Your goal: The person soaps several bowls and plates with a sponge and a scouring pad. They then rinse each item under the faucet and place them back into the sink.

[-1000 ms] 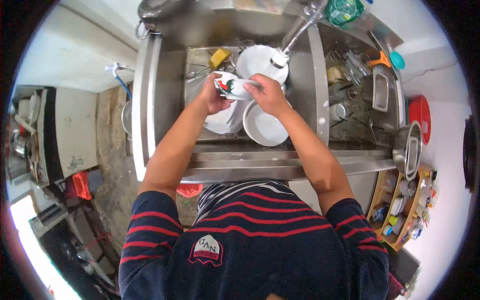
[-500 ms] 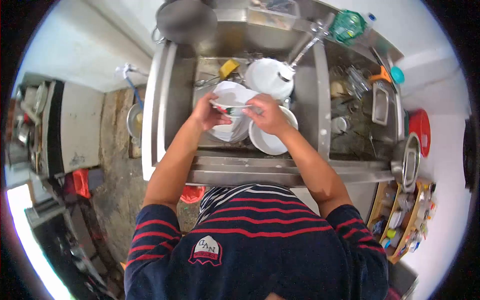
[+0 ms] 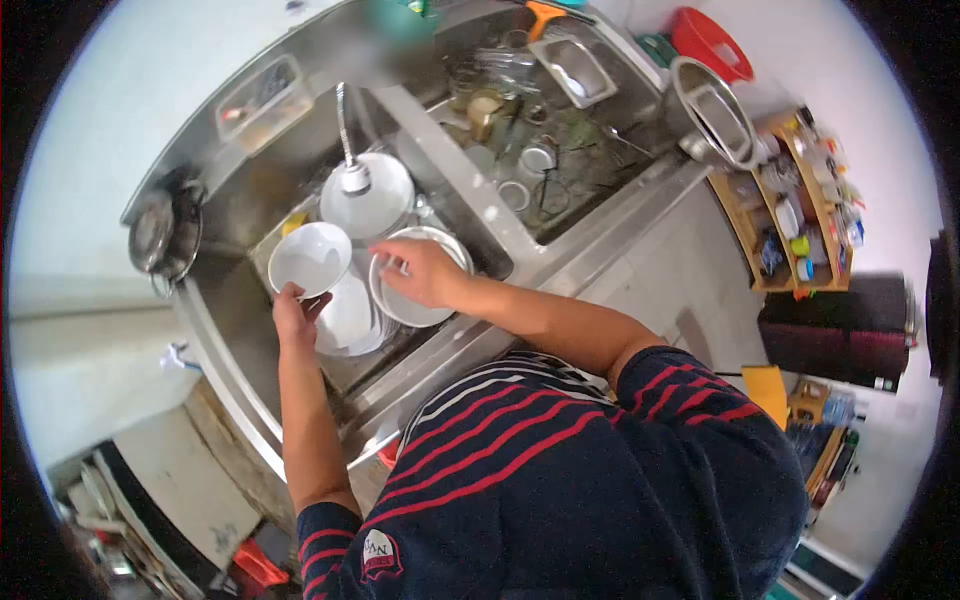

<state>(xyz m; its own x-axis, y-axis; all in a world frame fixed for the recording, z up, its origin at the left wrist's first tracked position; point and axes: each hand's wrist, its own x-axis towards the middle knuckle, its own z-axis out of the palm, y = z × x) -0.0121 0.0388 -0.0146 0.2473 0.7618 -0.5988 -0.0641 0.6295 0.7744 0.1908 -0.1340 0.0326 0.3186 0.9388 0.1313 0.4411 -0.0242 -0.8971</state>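
White bowl [image 3: 310, 258] sits pinched at its near rim in my left hand [image 3: 292, 316] above stacked plates [image 3: 348, 318] in the sink [image 3: 225, 290], while my right hand [image 3: 425, 272], fingers loosely spread, rests on another plate [image 3: 440, 245].

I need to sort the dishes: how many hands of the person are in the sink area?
2: the left hand holds a white bowl; the right hand rests on a white plate.

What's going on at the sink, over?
Left hand holds bowl by its rim. Right hand rests on plate in the sink. Faucet over another plate. Nothing blocking.
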